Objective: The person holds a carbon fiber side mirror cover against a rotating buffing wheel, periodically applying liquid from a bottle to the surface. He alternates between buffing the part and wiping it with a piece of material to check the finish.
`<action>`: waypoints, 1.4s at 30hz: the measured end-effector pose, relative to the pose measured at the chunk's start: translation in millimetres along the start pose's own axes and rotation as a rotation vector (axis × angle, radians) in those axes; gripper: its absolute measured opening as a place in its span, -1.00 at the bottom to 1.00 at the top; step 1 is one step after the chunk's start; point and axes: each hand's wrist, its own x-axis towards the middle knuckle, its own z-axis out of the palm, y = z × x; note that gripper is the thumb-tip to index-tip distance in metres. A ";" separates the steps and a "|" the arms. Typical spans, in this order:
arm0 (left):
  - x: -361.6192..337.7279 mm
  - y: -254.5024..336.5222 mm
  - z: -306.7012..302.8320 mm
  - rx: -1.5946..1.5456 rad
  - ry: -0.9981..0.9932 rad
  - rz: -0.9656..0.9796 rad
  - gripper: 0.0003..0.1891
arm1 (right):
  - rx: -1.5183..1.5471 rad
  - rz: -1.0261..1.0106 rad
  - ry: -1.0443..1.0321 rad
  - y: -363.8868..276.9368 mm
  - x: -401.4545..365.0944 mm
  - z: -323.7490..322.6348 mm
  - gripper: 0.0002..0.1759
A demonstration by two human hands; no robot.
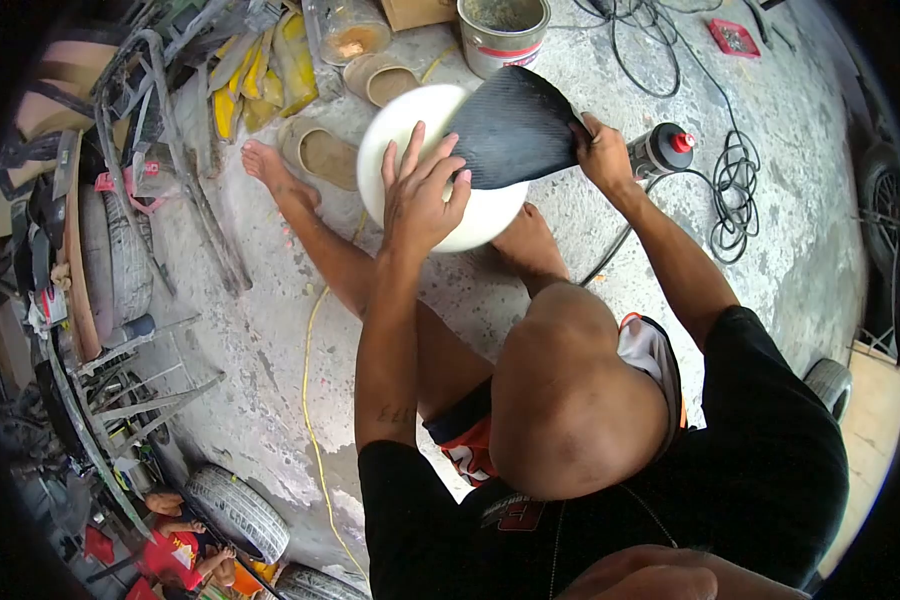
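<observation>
Head: black sheet (finely ribbed), curved, fan-shaped.

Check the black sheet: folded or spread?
Spread: the black sheet shows a broad, unfolded face, partly over the white round surface, right hand gripping one end.

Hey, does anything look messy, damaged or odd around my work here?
Mainly the black cable beside the bottle: it lies in a loose tangle, which might snag. The floor also looks patchy and worn. The black sheet in your right hand shows no clear damage.
</observation>
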 end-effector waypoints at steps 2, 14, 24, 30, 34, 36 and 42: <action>4.1 0.7 1.1 0.009 -0.027 -0.007 -0.82 | 0.006 -0.007 0.006 5.1 0.2 -4.0 -0.79; 27.7 7.0 20.7 0.172 -0.192 -0.041 -0.64 | -0.257 -0.062 0.058 -4.3 19.4 -46.5 -0.55; 24.8 15.2 33.1 0.223 -0.261 -0.023 -0.38 | -0.335 -0.043 0.042 -13.0 25.6 -70.4 -0.43; 29.3 17.1 36.6 0.205 -0.316 -0.033 -0.26 | -0.329 -0.065 0.047 -6.4 24.4 -71.9 -0.53; 28.5 17.5 39.0 0.193 -0.320 -0.022 -0.22 | -0.342 -0.055 0.034 -4.0 23.8 -74.0 -0.54; 26.8 19.2 38.4 0.182 -0.327 -0.019 -0.22 | -0.327 -0.104 0.041 3.0 23.5 -73.0 -0.56; 11.9 21.3 17.2 0.093 -0.334 -0.032 -0.42 | -0.259 -0.101 -0.145 14.8 12.7 -61.9 -0.67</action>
